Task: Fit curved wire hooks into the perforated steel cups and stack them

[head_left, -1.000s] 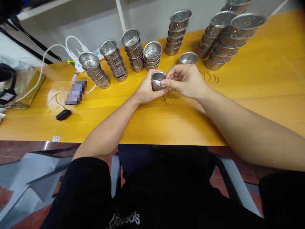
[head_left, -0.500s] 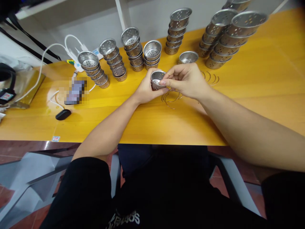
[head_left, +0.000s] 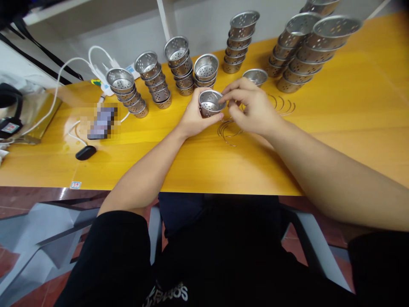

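Since a second ago: perforated cup (head_left: pixel 210 102) tipped mouth-up toward the camera, lifted slightly.

Head view: left hand (head_left: pixel 194 117) curled round the cup's wall, steadying it above the yellow table (head_left: pixel 335 111). Right hand (head_left: pixel 252 106) pinched shut at the rim, fingertips (head_left: pixel 227 97) on it; wire possibly held, cannot tell. Loose wire rings (head_left: pixel 230 130) just beneath, within reach. Stacks of cups (head_left: pixel 180 68) behind.

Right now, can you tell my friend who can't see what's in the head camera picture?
A left hand holds a small holey metal cup while the right hand touches its rim, above wire rings on a yellow table with stacked cups.
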{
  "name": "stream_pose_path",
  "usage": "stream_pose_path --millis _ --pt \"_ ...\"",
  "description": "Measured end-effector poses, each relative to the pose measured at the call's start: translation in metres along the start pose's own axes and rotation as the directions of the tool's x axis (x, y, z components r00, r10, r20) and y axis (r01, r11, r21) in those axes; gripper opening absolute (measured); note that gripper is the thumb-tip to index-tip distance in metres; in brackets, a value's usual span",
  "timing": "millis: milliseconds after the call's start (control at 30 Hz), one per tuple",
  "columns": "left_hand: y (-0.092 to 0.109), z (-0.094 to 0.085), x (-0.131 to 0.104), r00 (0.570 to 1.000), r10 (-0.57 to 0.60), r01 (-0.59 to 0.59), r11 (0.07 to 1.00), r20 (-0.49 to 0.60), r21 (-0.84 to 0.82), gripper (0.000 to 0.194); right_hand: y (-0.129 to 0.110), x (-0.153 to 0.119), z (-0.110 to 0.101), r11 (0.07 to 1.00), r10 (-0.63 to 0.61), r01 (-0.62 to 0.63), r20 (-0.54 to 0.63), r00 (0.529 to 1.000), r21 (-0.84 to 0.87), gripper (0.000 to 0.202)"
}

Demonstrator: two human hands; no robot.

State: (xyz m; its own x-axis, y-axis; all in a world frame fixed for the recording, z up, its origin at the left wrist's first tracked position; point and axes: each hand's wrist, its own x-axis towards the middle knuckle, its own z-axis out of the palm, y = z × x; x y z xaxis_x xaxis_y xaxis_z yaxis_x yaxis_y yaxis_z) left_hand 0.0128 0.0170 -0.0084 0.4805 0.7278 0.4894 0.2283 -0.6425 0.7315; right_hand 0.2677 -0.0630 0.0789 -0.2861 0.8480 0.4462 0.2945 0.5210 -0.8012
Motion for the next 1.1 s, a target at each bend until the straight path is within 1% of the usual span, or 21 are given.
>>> stream_pose_path --millis 67,200,300,400,500,600,700,767,833,933,1000,1033,1100 --pt "0.001 0.001 0.0 1.0 0.009 -0.009 1.0 -0.004 -0.005 0.102 0.004 0.0 0.001 1.0 -0.008 0.008 0.027 1.0 0.008 0.021" --pt "0.0 0.002 -0.002 0.999 0.032 -0.032 0.999 -0.017 0.015 0.095 0.016 -0.001 0.004 0.999 -0.022 0.02 0.078 0.997 0.032 0.03" --pt "0.001 0.003 -0.003 0.999 0.044 -0.044 0.999 -0.004 0.026 0.09 0.025 0.0 0.008 0.998 -0.07 0.07 0.107 0.992 -0.003 0.03" --pt "0.001 0.004 -0.004 0.998 0.062 -0.062 0.998 -0.009 0.007 0.089 0.028 0.0 0.01 0.994 -0.099 0.103 0.101 0.99 -0.028 0.032" --pt "-0.002 0.005 -0.003 0.997 0.068 -0.069 0.998 -0.025 -0.009 0.09 0.025 0.0 0.008 0.993 -0.107 0.11 0.065 0.992 -0.039 0.039" --pt "-0.008 0.006 -0.001 0.999 0.038 -0.038 0.999 -0.032 -0.001 0.095 0.021 -0.003 0.005 0.994 -0.108 0.108 0.033 0.994 0.0 0.052" --pt "-0.016 0.008 0.0 0.998 0.045 -0.046 0.999 -0.035 -0.026 0.11 0.02 -0.005 0.006 0.996 -0.078 0.075 0.042 0.996 0.054 0.078" --pt "-0.02 0.01 0.0 0.999 0.052 -0.052 0.998 -0.004 -0.034 0.119 0.023 -0.005 0.01 0.996 -0.079 0.077 0.036 0.996 0.055 0.097" --pt "-0.021 0.012 0.0 0.998 0.055 -0.054 0.998 0.022 -0.038 0.122 0.025 -0.003 0.015 0.995 -0.093 0.092 0.011 0.996 0.035 0.106" --pt "-0.017 0.011 0.0 0.998 0.061 -0.061 0.997 0.001 -0.045 0.12 0.023 0.0 0.016 0.994 -0.112 0.113 -0.023 0.993 0.009 0.103" --pt "-0.012 0.007 0.0 0.998 0.058 -0.058 0.998 -0.019 -0.032 0.123 0.019 0.003 0.012 0.994 -0.109 0.109 -0.05 0.993 -0.001 0.098" --pt "-0.009 0.004 0.0 0.999 0.046 -0.047 0.999 -0.025 -0.021 0.124 0.017 0.005 0.008 0.995 -0.1 0.099 -0.066 0.993 -0.011 0.095" --pt "-0.007 -0.002 -0.001 0.999 -0.016 0.016 1.0 -0.029 -0.004 0.124 0.013 0.013 -0.002 0.995 -0.092 0.088 -0.102 0.99 -0.045 0.087"
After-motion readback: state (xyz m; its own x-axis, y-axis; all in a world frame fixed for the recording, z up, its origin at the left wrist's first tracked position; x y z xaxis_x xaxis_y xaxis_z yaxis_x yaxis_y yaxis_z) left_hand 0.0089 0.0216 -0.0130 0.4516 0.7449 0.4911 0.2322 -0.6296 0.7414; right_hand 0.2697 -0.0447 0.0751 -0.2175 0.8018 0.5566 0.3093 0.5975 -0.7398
